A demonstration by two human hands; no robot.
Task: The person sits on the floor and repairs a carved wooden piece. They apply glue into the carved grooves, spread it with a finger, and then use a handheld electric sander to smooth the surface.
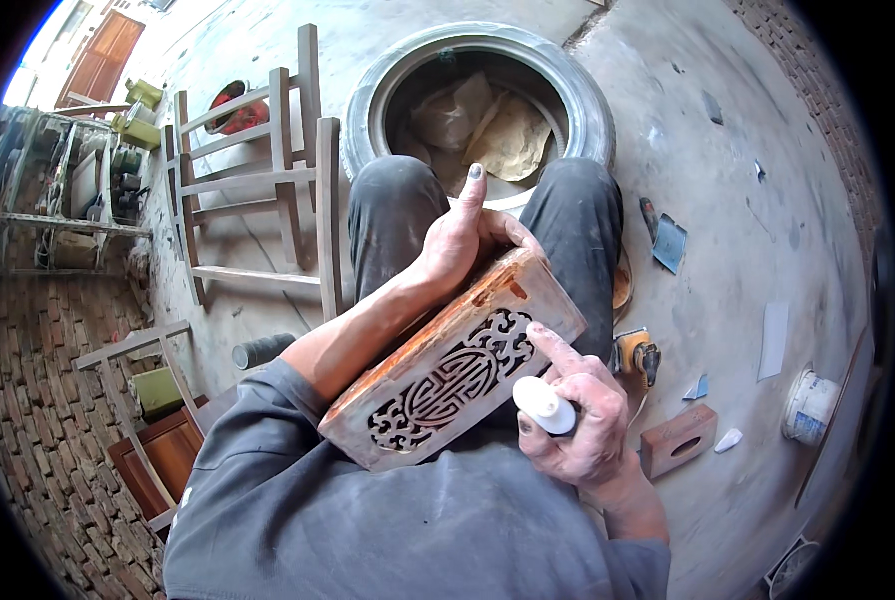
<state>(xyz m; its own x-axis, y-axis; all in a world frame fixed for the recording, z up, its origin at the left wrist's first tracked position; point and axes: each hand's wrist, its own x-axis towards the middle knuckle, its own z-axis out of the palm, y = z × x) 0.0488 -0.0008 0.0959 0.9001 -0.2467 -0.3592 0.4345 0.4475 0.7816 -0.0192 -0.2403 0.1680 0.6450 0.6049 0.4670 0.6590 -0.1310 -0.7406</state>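
Note:
A carved wooden box [448, 365] with a pierced fretwork front lies tilted across my lap, its reddish-brown upper edge worn. My left hand [458, 240] grips its far end, thumb pointing up and fingers partly hidden behind the wood. In my right hand [593, 415] is a small white bottle [545, 402], its round end with a nub turned up toward me. The index finger of that hand stretches out and touches the box's face near the right end of the carving. Pale dust covers both hands.
Beyond my knees stands a tire-shaped tub [363, 110] holding crumpled paper. To the left are a wooden chair frame [328, 220] and a cluttered rack [58, 225]. On the right floor lie a yellow power tool [633, 350], a wooden block [663, 450], blue sandpaper [670, 245] and a white bucket [811, 408].

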